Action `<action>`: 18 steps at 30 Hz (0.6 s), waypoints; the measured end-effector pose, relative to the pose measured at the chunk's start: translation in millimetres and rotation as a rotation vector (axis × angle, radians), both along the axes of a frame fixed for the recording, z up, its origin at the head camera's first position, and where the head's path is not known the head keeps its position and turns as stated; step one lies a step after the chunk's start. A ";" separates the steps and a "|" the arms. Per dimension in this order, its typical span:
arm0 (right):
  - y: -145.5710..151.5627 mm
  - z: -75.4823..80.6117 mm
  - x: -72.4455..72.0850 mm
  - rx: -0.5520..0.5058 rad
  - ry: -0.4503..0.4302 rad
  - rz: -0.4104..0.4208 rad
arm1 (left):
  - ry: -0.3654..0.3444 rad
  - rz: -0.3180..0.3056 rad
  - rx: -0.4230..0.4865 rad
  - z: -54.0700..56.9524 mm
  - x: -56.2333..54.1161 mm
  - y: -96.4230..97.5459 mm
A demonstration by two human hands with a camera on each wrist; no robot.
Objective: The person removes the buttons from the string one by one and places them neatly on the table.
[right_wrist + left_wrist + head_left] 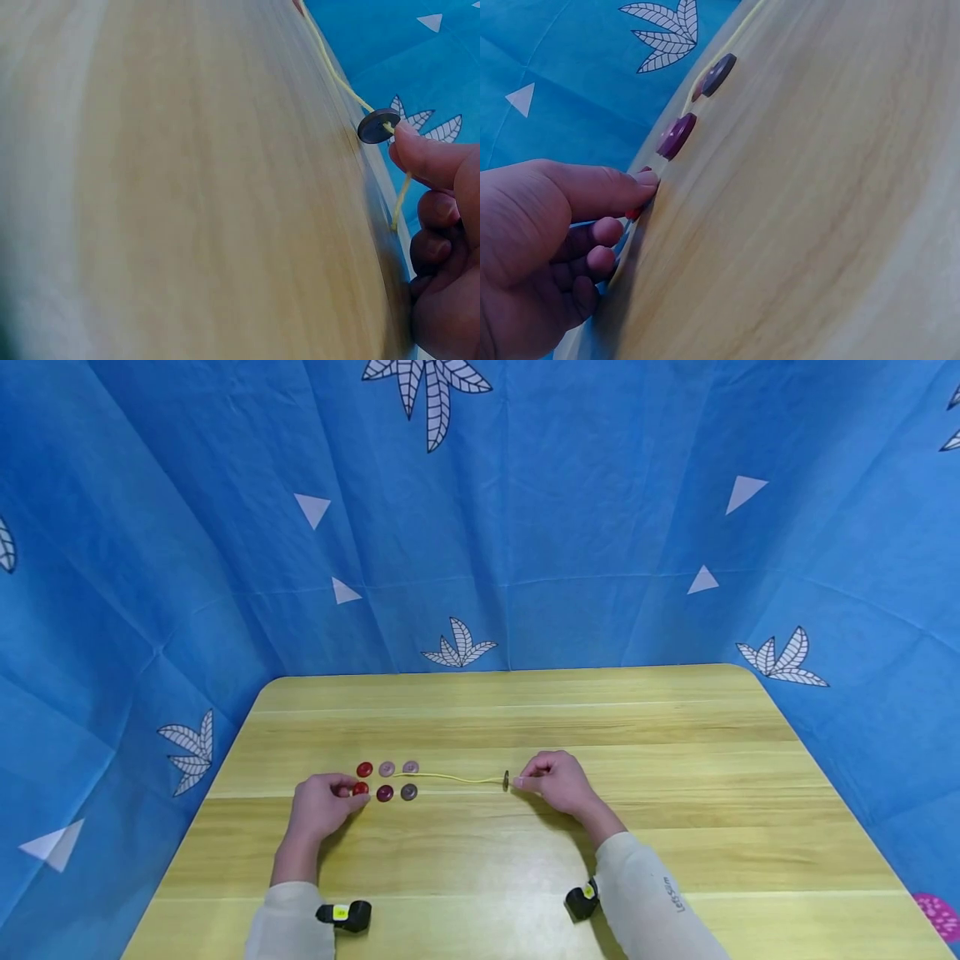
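My left hand [321, 807] grips a red button [361, 788] on the table between thumb and fingertips; in the left wrist view the thumb [615, 189] mostly hides it. Toward the middle, my right hand [562, 785] pinches a yellow cord [453, 777] beside a dark button [379, 126] threaded on it. The button stands on edge at the fingertips, and a short cord end hangs below the thumb. Leftward, the cord runs to the other buttons: another red one [364, 769], two pale pink ones [386, 769], a maroon one [385, 793] and a grey one [408, 792].
The buttons lie in two short rows on a light wooden table [480, 860]. A blue curtain [570, 527] with leaf prints hangs behind and at both sides. Each sleeve carries a small black wrist camera [352, 916].
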State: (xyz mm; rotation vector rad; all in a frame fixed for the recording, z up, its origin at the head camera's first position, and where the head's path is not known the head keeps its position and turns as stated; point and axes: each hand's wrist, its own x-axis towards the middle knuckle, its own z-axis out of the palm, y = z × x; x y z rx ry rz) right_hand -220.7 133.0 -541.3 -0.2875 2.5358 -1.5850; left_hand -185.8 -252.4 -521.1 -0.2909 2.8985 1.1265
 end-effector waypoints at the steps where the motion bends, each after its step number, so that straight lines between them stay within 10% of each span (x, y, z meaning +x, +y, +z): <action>1: 0.1 -0.3 0.1 -0.001 0.001 0.000 | -0.005 0.002 0.006 0.3 0.4 0.1; 18: 0.6 0.5 1.0 -0.001 -0.015 0.005 | -0.020 -0.010 0.027 -1.8 1.7 -3.8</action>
